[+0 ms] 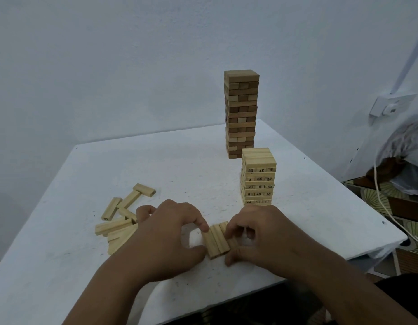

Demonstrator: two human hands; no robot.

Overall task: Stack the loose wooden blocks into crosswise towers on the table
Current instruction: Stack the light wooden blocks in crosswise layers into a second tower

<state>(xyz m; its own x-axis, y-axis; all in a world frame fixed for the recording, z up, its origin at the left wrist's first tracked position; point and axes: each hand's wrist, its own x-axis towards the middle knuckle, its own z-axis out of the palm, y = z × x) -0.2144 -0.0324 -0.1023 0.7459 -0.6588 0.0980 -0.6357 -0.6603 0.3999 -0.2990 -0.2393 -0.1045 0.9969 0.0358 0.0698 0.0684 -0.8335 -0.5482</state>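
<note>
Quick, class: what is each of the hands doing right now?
Left hand: pinches the row of blocks.
Right hand: fingers curled, gripping the same row.

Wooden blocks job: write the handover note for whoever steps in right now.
Left hand and right hand: both pinch a row of pale blocks lying side by side flat on the white table, pressing them together from either side.
Done: tall dark tower stands at the far side; shorter pale numbered tower stands just in front of it, right behind the right hand.
Left: lift the squared row onto the pale tower, probably crosswise to its top layer, then layer the loose blocks lying scattered by the left hand.
</note>
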